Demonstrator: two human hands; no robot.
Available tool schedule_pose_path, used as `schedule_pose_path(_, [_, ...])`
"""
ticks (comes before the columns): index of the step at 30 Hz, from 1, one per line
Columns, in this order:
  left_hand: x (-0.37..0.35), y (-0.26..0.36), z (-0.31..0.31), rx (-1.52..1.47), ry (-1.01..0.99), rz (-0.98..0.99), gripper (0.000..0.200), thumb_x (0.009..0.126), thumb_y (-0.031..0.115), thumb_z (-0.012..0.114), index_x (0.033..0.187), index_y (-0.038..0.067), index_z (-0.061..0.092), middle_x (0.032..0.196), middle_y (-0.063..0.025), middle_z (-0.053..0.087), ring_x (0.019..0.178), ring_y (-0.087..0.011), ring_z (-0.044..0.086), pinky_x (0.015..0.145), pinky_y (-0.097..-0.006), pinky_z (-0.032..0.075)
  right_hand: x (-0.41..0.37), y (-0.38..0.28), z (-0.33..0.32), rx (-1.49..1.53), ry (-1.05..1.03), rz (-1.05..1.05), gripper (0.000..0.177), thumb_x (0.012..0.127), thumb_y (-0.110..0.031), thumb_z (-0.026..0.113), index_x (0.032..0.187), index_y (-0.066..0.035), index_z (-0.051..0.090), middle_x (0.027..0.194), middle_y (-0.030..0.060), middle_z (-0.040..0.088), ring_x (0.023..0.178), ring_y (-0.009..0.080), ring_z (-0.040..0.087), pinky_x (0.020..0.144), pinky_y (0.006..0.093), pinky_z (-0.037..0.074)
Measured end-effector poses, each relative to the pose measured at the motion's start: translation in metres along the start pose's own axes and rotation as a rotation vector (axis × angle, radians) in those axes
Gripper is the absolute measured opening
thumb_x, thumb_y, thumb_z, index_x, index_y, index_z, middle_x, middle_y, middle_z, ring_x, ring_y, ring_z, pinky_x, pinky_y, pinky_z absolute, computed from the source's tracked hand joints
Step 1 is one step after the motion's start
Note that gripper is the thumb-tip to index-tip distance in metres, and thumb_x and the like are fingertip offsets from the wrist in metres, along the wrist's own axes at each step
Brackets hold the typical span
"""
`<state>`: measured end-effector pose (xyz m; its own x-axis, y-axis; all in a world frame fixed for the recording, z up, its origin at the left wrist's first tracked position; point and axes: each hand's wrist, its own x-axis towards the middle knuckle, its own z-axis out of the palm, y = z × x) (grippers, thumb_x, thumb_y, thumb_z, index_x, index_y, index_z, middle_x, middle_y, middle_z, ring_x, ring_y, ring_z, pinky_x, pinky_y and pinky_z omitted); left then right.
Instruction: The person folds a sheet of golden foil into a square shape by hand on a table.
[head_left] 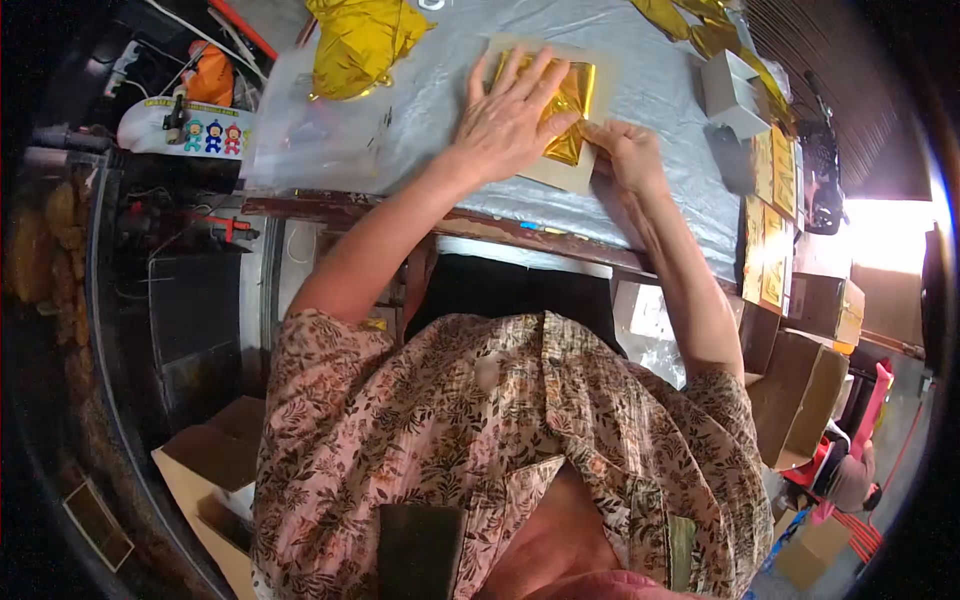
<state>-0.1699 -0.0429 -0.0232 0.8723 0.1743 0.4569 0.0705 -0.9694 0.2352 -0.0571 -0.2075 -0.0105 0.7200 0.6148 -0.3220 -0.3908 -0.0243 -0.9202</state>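
My left hand (508, 125) lies flat with fingers spread on a shiny gold foil sheet (578, 95), its thumb near the sheet's lower right part. The foil rests on a square beige board (560, 176) on the covered table. At the right edge of the foil, my right hand (630, 157) is closed, thumb and forefinger pinched at that edge. The other fingers of this hand are curled in, and the exact spot they grip is partly hidden.
A crumpled gold foil bundle (362, 50) lies at the table's upper left. More gold foil (690, 25) and a grey-white open box (733, 92) are at the right. The silver-grey table cover (440, 45) ends at a worn front edge (500, 222). Cardboard boxes (800, 395) stand at lower right.
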Motion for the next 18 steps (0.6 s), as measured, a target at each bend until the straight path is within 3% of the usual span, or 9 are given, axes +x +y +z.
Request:
schedule_pose_path(3, [-0.007, -0.027, -0.015, -0.043, 0.392, -0.071, 0.059, 0.109, 0.041, 0.044, 0.156, 0.006, 0.039, 0.154, -0.0157, 0.048, 0.143, -0.0332, 0.043, 0.120, -0.0577, 0.018, 0.006, 0.004, -0.031, -0.053, -0.017, -0.080, 0.014, 0.095, -0.010, 0.072, 0.086, 0.000, 0.072, 0.083, 0.0068, 0.072, 0.072, 0.0120, 0.065, 0.067, 0.0260, 0.052])
schedule_pose_path(5, [-0.023, -0.074, 0.011, -0.922, 0.556, -0.562, 0.057, 0.109, 0.038, 0.042, 0.152, 0.001, 0.044, 0.146, -0.0156, 0.054, 0.133, -0.0284, 0.051, 0.117, -0.0496, 0.029, -0.015, -0.010, -0.032, -0.030, -0.002, -0.106, 0.016, 0.096, -0.011, 0.072, 0.084, 0.000, 0.071, 0.081, 0.0051, 0.071, 0.072, 0.0110, 0.064, 0.066, 0.0248, 0.048])
schedule_pose_path(6, [-0.017, -0.063, -0.005, -0.922, 0.561, -0.555, 0.057, 0.109, 0.038, 0.042, 0.152, 0.001, 0.044, 0.146, -0.0156, 0.054, 0.133, -0.0284, 0.051, 0.117, -0.0496, 0.029, -0.025, -0.014, -0.029, -0.012, 0.037, -0.144, 0.017, 0.096, -0.012, 0.072, 0.083, -0.001, 0.071, 0.079, 0.0038, 0.069, 0.068, 0.0096, 0.061, 0.062, 0.0247, 0.045])
schedule_pose_path(8, [-0.023, -0.036, -0.038, -1.534, 0.929, -0.869, 0.061, 0.109, 0.042, 0.038, 0.150, -0.003, 0.043, 0.147, -0.0167, 0.055, 0.135, -0.0279, 0.051, 0.115, -0.0452, 0.037, -0.056, -0.033, -0.014, -0.065, 0.115, -0.149, 0.017, 0.096, -0.012, 0.073, 0.081, -0.003, 0.071, 0.072, -0.0002, 0.064, 0.059, 0.0049, 0.050, 0.055, 0.0242, 0.035])
schedule_pose_path(10, [-0.028, 0.001, -0.035, -2.132, 0.619, -0.870, 0.065, 0.108, 0.048, 0.035, 0.152, 0.000, 0.043, 0.151, -0.0172, 0.050, 0.139, -0.0296, 0.048, 0.117, -0.0488, 0.038, -0.067, -0.033, -0.003, -0.012, 0.101, -0.165, 0.017, 0.096, -0.013, 0.073, 0.080, -0.004, 0.071, 0.070, -0.0015, 0.062, 0.057, 0.0040, 0.046, 0.053, 0.0236, 0.031])
schedule_pose_path(12, [-0.013, 0.037, -0.029, -2.377, 0.438, -0.837, 0.066, 0.108, 0.051, 0.032, 0.154, 0.004, 0.040, 0.157, -0.0154, 0.045, 0.144, -0.0313, 0.044, 0.121, -0.0494, 0.034, -0.076, -0.030, 0.009, 0.041, 0.087, -0.178, 0.018, 0.096, -0.013, 0.073, 0.080, -0.005, 0.071, 0.068, -0.0028, 0.060, 0.055, 0.0030, 0.042, 0.052, 0.0231, 0.027])
schedule_pose_path(15, [-0.014, 0.067, 0.011, -2.263, 0.344, -0.510, 0.059, 0.107, 0.048, 0.036, 0.150, 0.008, 0.046, 0.155, -0.0124, 0.046, 0.140, -0.0314, 0.046, 0.120, -0.0492, 0.034, -0.086, -0.020, 0.013, 0.107, 0.066, -0.204, 0.017, 0.095, -0.013, 0.074, 0.081, -0.004, 0.071, 0.068, -0.0041, 0.060, 0.055, 0.0025, 0.041, 0.052, 0.0213, 0.027])
schedule_pose_path(17, [-0.009, 0.073, 0.041, -1.104, 0.086, -0.370, 0.046, 0.107, 0.037, 0.043, 0.143, 0.010, 0.047, 0.137, -0.0107, 0.054, 0.131, -0.0252, 0.048, 0.115, -0.0446, 0.037, -0.086, -0.011, 0.009, 0.127, 0.017, -0.189, 0.012, 0.095, -0.008, 0.075, 0.087, 0.001, 0.074, 0.079, 0.0031, 0.071, 0.062, 0.0059, 0.056, 0.057, 0.0213, 0.042])
schedule_pose_path(18, [-0.009, 0.075, 0.045, -1.105, 0.085, -0.368, 0.046, 0.107, 0.037, 0.043, 0.143, 0.010, 0.047, 0.137, -0.0107, 0.054, 0.131, -0.0252, 0.048, 0.115, -0.0446, 0.037, -0.093, -0.012, 0.014, 0.162, 0.062, -0.207, 0.012, 0.095, -0.008, 0.074, 0.088, 0.001, 0.075, 0.076, 0.0013, 0.069, 0.059, 0.0045, 0.052, 0.055, 0.0215, 0.039])
